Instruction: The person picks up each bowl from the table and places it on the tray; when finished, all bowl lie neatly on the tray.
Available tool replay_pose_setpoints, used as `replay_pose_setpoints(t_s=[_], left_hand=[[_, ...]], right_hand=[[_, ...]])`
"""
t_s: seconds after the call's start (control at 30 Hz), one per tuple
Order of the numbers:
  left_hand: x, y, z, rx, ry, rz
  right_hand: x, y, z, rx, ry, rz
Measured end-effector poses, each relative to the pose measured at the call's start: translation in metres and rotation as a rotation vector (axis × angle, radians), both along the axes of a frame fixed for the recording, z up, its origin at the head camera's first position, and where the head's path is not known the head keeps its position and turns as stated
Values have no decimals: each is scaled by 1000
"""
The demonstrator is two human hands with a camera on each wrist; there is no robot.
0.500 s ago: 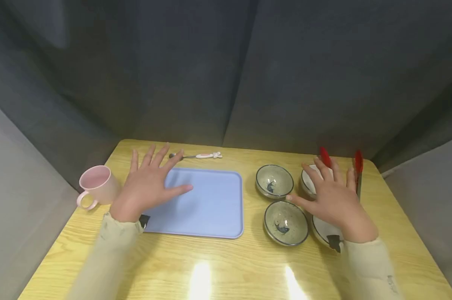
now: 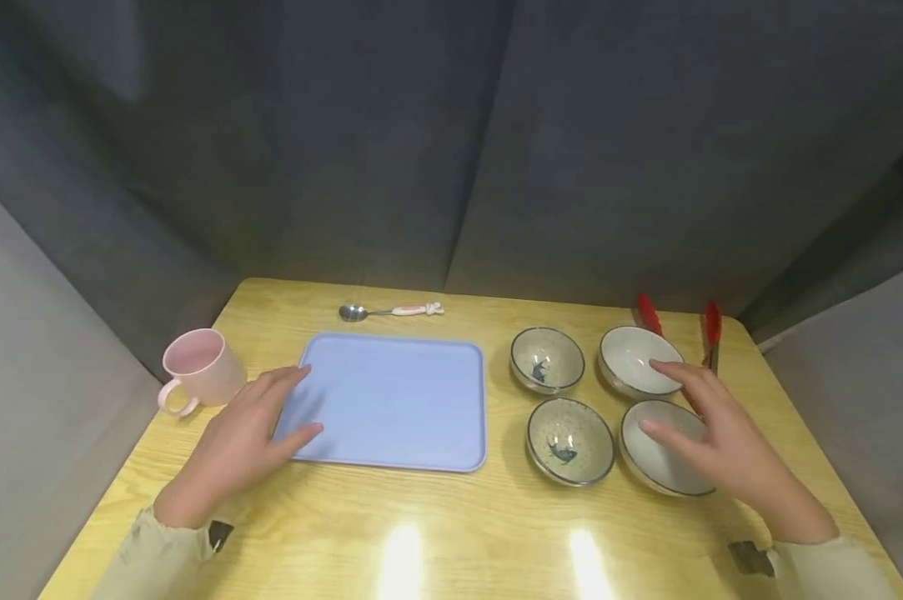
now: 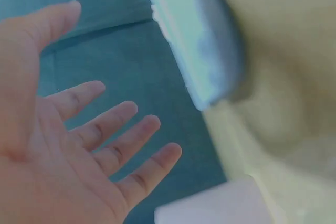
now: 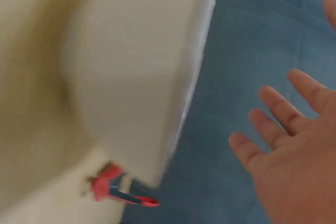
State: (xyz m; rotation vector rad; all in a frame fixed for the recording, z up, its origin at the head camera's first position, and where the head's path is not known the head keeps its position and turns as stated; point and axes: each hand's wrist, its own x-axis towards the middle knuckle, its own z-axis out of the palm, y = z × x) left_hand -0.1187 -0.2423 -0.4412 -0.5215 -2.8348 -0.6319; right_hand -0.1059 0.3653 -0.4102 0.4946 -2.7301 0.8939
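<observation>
A: Which step is in hand?
B: Only a reach, it seems; nothing is held. With fingers apart, the left hand [image 2: 237, 442] is seen over the left edge of the blue tray [image 2: 394, 404], the right hand [image 2: 736, 446] over the far-right white bowl [image 2: 631, 358] and the near-right white bowl [image 2: 664, 471].
A: What is called for next?
B: Probably, one bowl should be pinched at its rim

Metal spoon [image 2: 408, 312] nr back edge, wood tbl [image 2: 331, 533] (dk curtain [image 2: 361, 167] behind).
</observation>
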Motion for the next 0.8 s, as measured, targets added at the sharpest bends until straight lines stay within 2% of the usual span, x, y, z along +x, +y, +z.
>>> replay_pose_setpoints(t_s=[0.1,0.23,0.33,0.43,0.57,0.7,0.8], left_hand=[[9,-9,-8,22,-4,22],[18,-20,-19,21,11,71],[22,-28,-27,12,-1,104],[25,-34,-33,26,-28,114],[24,-36,-36,90,-98,110],[23,-32,-36,172,-223,117],[23,-30,-37,209,-298,141]], right_hand=[[10,8,-10,-42,2,-18],[21,20,-19,-38,-32,-105],[27,27,-27,-51,-61,-142],[33,33,-37,-112,-106,-156],[40,39,-46,-178,-214,-184],[44,44,-49,-190,-352,-246],[47,46,-53,-203,-419,-286]])
